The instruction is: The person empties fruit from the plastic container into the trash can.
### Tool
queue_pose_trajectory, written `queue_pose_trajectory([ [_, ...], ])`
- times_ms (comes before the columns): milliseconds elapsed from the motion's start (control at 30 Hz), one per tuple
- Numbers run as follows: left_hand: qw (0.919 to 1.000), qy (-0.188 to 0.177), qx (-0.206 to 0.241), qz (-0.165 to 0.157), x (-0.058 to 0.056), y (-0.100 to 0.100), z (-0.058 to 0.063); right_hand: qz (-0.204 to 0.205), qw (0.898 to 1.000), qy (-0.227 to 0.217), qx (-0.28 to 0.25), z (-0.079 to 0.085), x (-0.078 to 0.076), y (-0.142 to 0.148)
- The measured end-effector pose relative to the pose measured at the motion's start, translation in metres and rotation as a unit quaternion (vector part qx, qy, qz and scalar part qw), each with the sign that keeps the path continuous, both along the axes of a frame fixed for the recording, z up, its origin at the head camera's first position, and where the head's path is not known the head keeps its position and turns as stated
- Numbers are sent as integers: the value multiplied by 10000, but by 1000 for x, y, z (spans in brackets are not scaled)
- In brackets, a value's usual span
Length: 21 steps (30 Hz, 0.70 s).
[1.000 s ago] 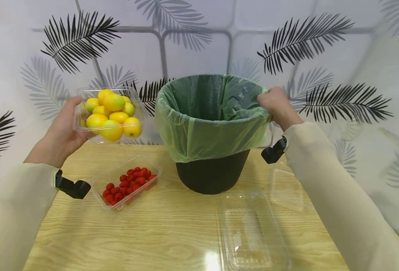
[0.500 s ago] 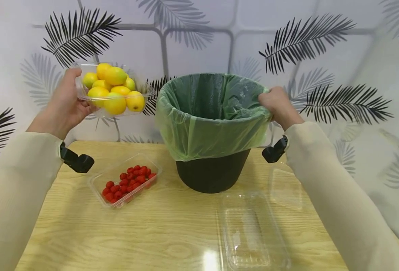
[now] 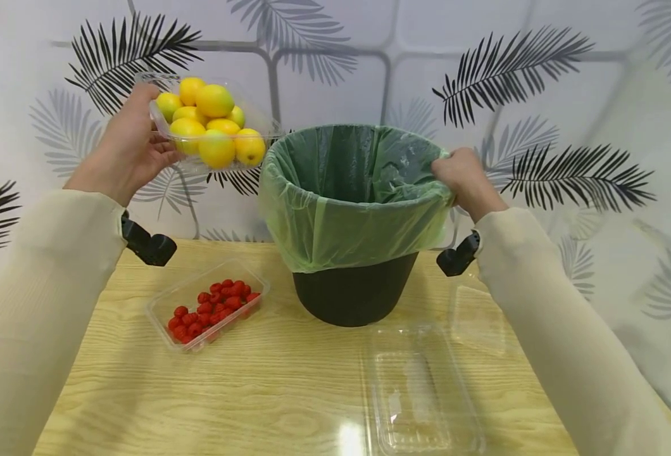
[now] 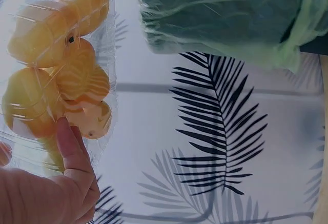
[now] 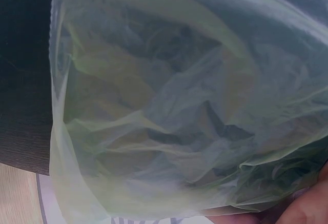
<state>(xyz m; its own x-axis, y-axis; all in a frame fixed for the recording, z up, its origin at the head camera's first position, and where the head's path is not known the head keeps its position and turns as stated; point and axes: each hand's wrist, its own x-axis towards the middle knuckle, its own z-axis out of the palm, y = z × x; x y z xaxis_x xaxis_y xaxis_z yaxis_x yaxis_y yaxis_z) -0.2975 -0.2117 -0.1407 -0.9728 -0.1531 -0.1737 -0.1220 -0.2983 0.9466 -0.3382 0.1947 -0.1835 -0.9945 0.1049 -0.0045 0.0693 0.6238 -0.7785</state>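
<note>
My left hand (image 3: 127, 149) holds up a clear plastic box (image 3: 254, 117) by its left end, above the table. The box is tilted a little and piled with yellow, lemon-like fruits (image 3: 214, 126). In the left wrist view, fingers of the hand (image 4: 56, 188) curl under the box's bottom. My right hand (image 3: 465, 177) grips the right rim of a black bin (image 3: 355, 294), over its green plastic bag liner (image 3: 364, 234). The right wrist view is filled mostly by the bag (image 5: 169, 96), with part of the hand (image 5: 305, 206) at its lower right corner.
A clear box (image 3: 164, 310) of red raspberries (image 3: 213, 310) stands on the wooden table (image 3: 256, 399), left of the bin. Flat clear plastic trays or lids (image 3: 415, 399) lie at the right. Behind the table is a leaf-patterned wall covering (image 3: 335, 82).
My left hand has raised the box of yellow fruits and carried it right, so it now stands higher and closer to the bin's left rim. The right hand keeps its place on the rim.
</note>
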Motion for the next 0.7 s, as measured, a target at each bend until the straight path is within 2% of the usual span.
queue_pose_trajectory([
  [267, 9990, 358, -277, -16, -1, 21, 8, -55, 10000, -14, 22, 0, 0, 1],
  [567, 9967, 603, -530, -89, -3, 52, 15, -41, 9999, -94, 120, -1, 1, 1],
  [700, 9963, 595, -618, -73, -5, 68, 17, -25, 9998, -133, 122, 0, 1, 0],
])
